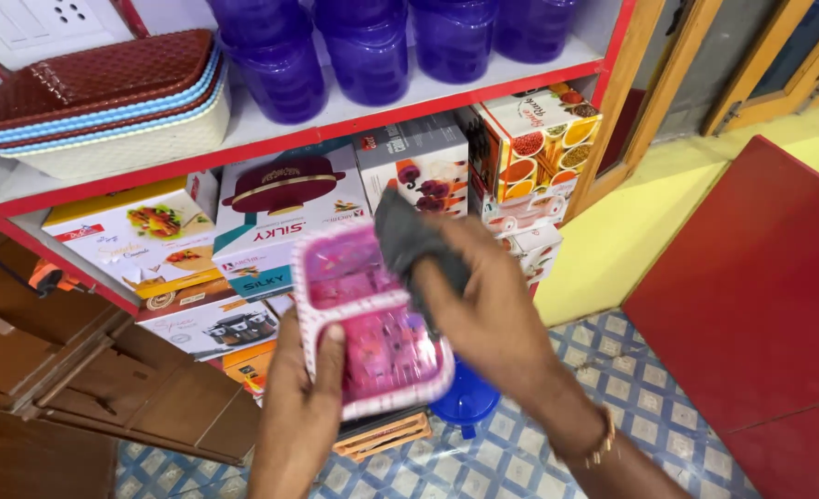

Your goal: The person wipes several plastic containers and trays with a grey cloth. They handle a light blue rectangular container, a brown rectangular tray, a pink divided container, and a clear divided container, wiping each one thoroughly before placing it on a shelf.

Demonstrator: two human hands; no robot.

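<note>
Pink lunch box [372, 319] w/ white-dotted rim, centre frame. Dark grey cloth [408, 238] over it. Purple tubs [368, 51] top centre. Brown, blue, cream woven-look trays [104, 102] upper left. Red shelf edge [483, 97]. Blue-white patterned floor tiles [557, 453] bottom.

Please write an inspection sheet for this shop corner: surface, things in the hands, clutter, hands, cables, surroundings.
Surface: tiled floor, blue and white pattern.
Job's things: pink compartment box; grey cloth pressed on its lid.
Clutter: blue funnel and wooden crate on the floor below the box.
Hands: left hand grips the box's lower edge; right hand holds the cloth.
Cables: nothing seen.
Surroundings: shelf with purple jars, stacked trays, product cartons; red panel at right.
</note>
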